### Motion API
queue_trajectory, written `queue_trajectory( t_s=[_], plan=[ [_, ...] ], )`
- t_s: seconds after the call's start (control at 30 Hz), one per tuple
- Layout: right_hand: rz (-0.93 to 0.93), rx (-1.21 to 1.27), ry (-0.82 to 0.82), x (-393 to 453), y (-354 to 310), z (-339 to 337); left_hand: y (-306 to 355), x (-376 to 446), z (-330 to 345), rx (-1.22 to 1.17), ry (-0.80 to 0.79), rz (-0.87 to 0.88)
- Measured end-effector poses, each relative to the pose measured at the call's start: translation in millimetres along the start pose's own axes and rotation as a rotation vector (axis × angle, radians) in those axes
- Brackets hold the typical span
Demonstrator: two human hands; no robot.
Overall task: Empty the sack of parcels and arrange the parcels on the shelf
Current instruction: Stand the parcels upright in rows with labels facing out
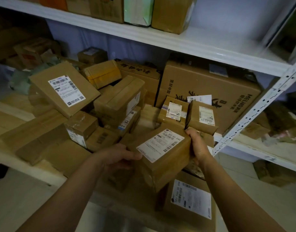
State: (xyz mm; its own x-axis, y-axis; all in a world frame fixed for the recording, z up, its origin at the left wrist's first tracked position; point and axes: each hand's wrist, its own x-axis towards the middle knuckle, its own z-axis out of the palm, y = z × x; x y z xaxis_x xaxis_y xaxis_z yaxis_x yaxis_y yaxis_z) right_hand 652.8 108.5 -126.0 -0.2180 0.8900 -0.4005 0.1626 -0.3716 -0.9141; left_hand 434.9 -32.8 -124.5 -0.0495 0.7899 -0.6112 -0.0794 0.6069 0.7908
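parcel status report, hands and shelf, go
Left hand and right hand both grip the parcel, label up. Held at the shelf front. Piled boxes crowd the space behind.

White metal shelf rack (254,113) here, middle board crowded with brown cardboard parcels. A flat brown box with a white barcode label (64,89) lies tilted atop the heap at left. A big printed brown carton (209,91) stands at the right, against the post. Upper board (160,39) carries upright cartons and one pale green box (138,10).
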Motion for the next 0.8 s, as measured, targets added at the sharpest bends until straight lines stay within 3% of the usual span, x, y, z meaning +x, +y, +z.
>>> queue_trajectory(
  t_s=[0.6,0.7,0.8],
  plan=[
    [-0.008,-0.377,-0.078,-29.7,28.8,32.0,-88.3,-30.5,5.2,-0.335,-0.032,-0.085],
    [0.008,-0.318,-0.069,-33.7,36.6,35.7,-93.4,-35.1,-1.1,-0.308,0.051,-0.111],
    [-0.068,-0.433,-0.037,-34.2,50.2,40.6,-102.4,-33.3,-3.3,-0.277,0.191,-0.122]
  ],
)
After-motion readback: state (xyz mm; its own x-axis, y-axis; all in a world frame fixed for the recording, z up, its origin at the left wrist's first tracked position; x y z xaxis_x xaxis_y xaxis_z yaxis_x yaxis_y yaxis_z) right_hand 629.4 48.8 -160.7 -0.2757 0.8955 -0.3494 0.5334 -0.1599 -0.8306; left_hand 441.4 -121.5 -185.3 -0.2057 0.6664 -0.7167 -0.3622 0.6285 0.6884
